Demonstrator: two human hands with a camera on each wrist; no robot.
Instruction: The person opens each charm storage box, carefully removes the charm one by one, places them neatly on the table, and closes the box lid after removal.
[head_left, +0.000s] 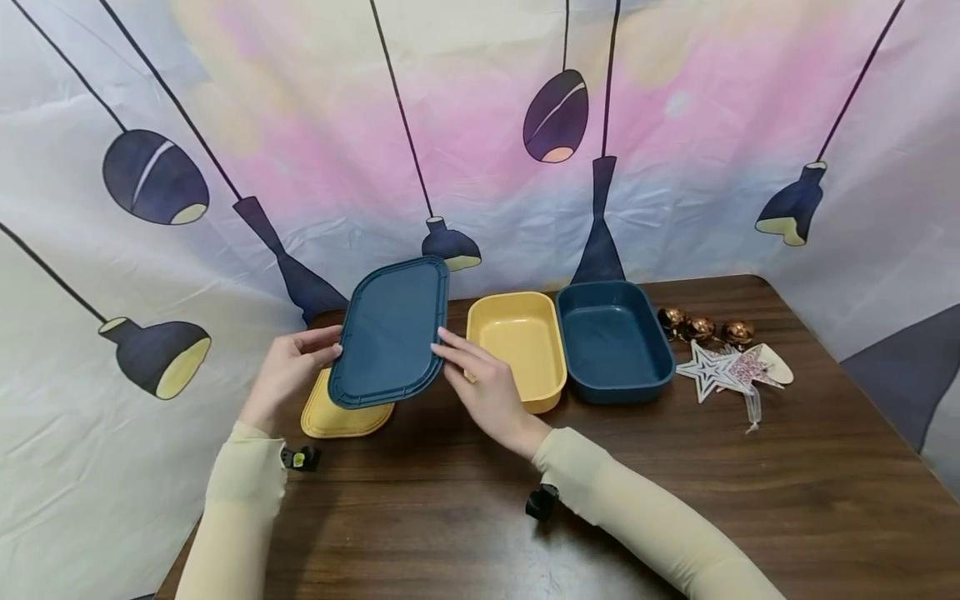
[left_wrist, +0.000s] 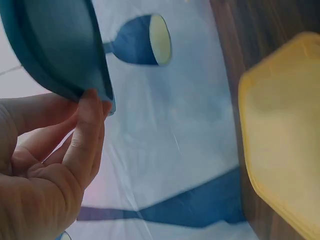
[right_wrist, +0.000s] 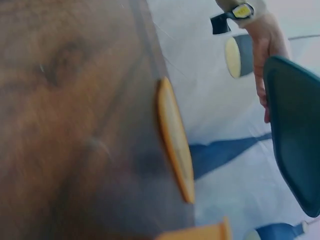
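Note:
A dark blue box lid (head_left: 393,329) is held up, tilted, above the left part of the table. My left hand (head_left: 288,371) pinches its left edge between thumb and fingers; the left wrist view shows this hand (left_wrist: 55,145) gripping the lid's rim (left_wrist: 60,50). On the lid's right edge, my right hand (head_left: 491,392) pinches with thumb and fingers. Below the lid lies a yellow lid (head_left: 348,421), partly hidden by it. Right of the hands stand an uncovered yellow box (head_left: 525,346) and an uncovered dark blue box (head_left: 615,342), side by side.
Several shiny copper-coloured balls (head_left: 700,327) lie right of the blue box. Beside them is a white star ornament (head_left: 705,369) with a pink glittery star (head_left: 752,367). A cloth printed with lamps (head_left: 487,125) hangs behind the brown wooden table (head_left: 420,517).

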